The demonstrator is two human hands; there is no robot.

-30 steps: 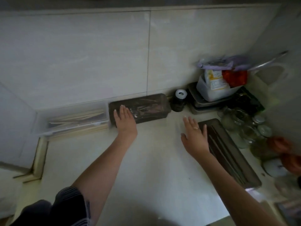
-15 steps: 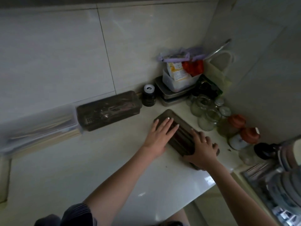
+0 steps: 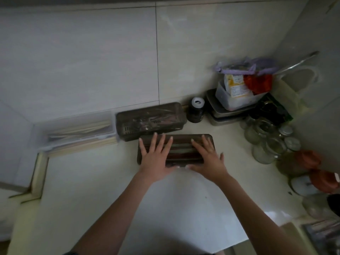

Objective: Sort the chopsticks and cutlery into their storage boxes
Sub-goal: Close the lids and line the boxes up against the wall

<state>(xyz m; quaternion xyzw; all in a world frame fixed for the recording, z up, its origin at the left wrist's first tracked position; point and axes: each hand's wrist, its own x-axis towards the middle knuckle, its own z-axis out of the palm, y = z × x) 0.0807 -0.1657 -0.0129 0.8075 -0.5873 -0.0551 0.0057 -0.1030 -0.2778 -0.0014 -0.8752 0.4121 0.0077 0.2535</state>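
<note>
Countertop notes, left to right. Clear storage box sits against the wall at far left, pale chopsticks visible inside, lid on as far as can be told. Just beside it, a dark lidded box holding what looks like metal cutlery, also against the wall. In front of that one, nearly touching it, lies the dark tray-like box — long side now parallel to the wall. Left hand rests flat on its left half, fingers spread wide and straight; right hand lies flat on its right half, fingers likewise spread, thumbs near the front edge. Neither hand curls round anything. Jars and stacked containers crowd the right corner. Judging progress: sorting looks largely done — no loose cutlery shows on the counter; what remains seems to be settling this last box. Half a second earlier the box lay slanted toward the jars; both hands have since swung it square and nearer the wall boxes.
</note>
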